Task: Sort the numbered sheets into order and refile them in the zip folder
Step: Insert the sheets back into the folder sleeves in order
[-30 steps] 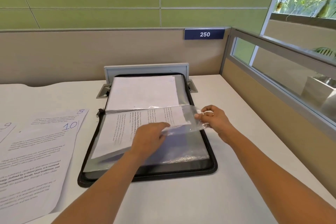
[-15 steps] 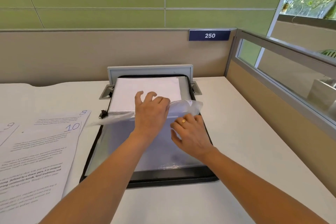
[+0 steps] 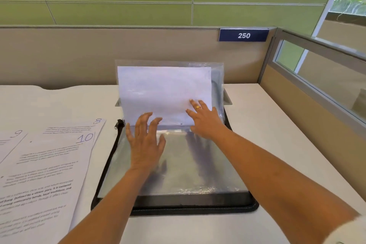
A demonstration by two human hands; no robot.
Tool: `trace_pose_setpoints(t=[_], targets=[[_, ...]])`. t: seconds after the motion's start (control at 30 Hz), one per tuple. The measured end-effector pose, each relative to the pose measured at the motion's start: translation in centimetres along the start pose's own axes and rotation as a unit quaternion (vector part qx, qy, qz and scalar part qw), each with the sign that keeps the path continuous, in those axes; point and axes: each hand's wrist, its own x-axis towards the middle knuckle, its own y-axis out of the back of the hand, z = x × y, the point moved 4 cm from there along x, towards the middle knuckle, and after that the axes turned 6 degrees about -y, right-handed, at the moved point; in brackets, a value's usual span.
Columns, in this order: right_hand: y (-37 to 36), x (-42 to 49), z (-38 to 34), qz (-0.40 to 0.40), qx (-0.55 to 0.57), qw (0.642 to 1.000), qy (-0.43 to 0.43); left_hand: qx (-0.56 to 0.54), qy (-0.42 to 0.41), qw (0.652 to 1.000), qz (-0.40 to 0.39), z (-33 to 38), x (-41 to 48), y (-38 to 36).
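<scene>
- Step: filled sleeve stood upright over zip folder, right hand flat against it, fingers straight.
- Hold: left hand spread on lower sleeve.
- Next, likely: loose sheets left of folder to be filed.

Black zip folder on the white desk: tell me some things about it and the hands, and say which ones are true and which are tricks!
1. A clear plastic sleeve holding a white sheet stands raised over the open black zip folder. True.
2. The left hand grips a pen. False: the left hand lies flat, fingers spread, on a lower sleeve.
3. The right hand wears a gold ring. True.
4. The printed sheets numbered 8, 9 and 10 lie right of the folder. False: they lie left of it.
</scene>
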Motion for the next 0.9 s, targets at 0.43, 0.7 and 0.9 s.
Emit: trace_pose_setpoints(t=[0.43,0.7,0.9], targets=[[-5.9,-3.7,-0.7,-0.072,0.160,0.982,-0.072,-0.010,0.151,0.938,-0.313,-3.3,-3.9,-2.9],[-5.9,-7.4,-2.8,-0.076,0.186,0.977,-0.068,-0.009,0.119,0.921,-0.372,-2.8,-4.6,-1.4],[-3.7,-9.2,-4.7,-0.117,0.220,0.968,-0.015,0.013,0.110,0.923,-0.370,-2.9,-5.3,1.8]])
